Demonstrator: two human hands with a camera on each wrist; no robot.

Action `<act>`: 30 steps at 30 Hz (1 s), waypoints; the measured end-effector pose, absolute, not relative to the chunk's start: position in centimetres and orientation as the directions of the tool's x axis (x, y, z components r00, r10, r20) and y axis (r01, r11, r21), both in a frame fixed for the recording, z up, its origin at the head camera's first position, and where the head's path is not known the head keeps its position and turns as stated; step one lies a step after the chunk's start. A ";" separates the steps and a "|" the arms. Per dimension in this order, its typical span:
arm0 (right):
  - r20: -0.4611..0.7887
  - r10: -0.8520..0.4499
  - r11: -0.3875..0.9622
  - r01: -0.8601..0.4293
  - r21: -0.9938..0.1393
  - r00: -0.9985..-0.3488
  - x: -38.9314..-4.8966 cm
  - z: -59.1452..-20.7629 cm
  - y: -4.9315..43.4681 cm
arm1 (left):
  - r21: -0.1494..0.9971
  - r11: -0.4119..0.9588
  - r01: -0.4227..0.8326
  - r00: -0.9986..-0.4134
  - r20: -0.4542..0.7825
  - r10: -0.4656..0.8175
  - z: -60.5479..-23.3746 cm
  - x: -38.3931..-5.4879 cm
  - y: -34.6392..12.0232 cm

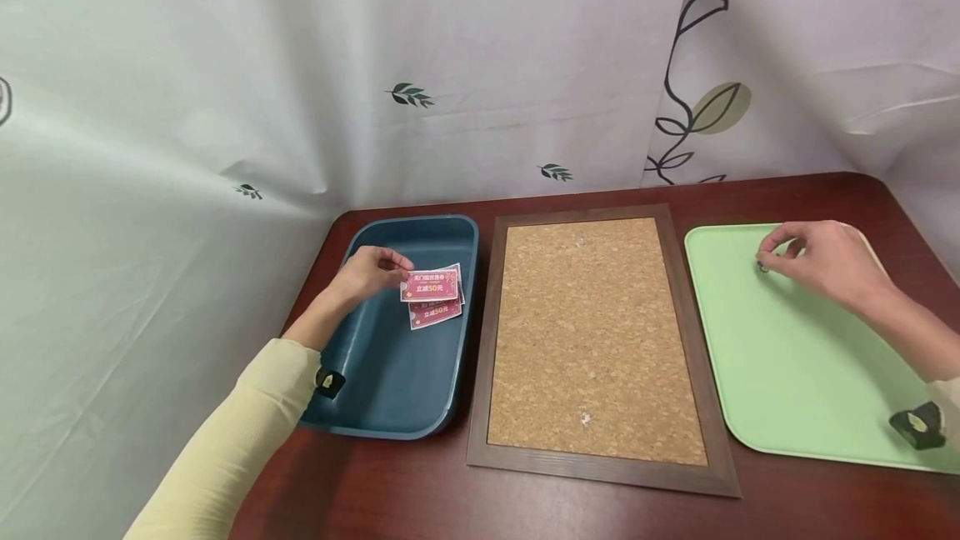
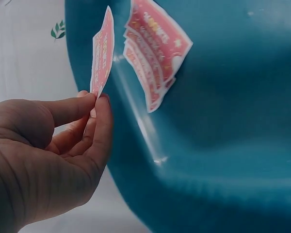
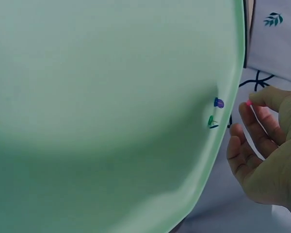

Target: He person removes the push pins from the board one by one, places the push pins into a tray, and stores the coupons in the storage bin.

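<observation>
My left hand [image 1: 372, 271] pinches a pink printed coupon [image 1: 429, 287] by its edge between thumb and fingertips, above the blue tray [image 1: 390, 365]. Beneath it more pink coupons [image 2: 157, 43] overlap one another inside that tray. Over the far part of the green tray [image 1: 772, 373], my right hand [image 1: 825, 263] brings thumb and forefinger together on a tiny pink push pin [image 3: 249, 102], mostly hidden by the fingertips. In the right wrist view, a purple push pin [image 3: 219, 103] and a green push pin [image 3: 211, 121] lie near the tray's edge.
Between the two trays, a cork board [image 1: 592, 340] in a brown wooden frame lies on the dark red table [image 1: 390, 490]. Its cork has small pale worn spots near the top and bottom. White printed fabric [image 1: 480, 48] hangs behind and along the left side.
</observation>
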State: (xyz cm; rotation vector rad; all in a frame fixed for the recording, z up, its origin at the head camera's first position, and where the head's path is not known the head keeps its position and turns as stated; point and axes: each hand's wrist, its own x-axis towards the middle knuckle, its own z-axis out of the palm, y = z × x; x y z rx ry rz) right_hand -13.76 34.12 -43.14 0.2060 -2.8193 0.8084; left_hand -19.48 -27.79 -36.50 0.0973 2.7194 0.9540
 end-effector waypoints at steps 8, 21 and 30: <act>0.243 -0.079 0.824 -0.201 -0.530 -0.967 -13.5 -44.1 34.4 | 0.609 0.791 -0.053 -0.959 -0.252 0.130 -38.0 -18.7 -28.5; 0.166 -0.077 0.812 -0.158 -0.561 -0.983 -12.9 -44.8 34.4 | 0.640 0.765 -0.076 -0.950 -0.279 0.140 -39.4 -17.6 -29.0; 0.198 -0.073 0.814 -0.173 -0.554 -0.978 -12.7 -45.1 34.4 | 0.659 0.746 -0.099 -0.938 -0.312 0.151 -39.6 -17.6 -28.9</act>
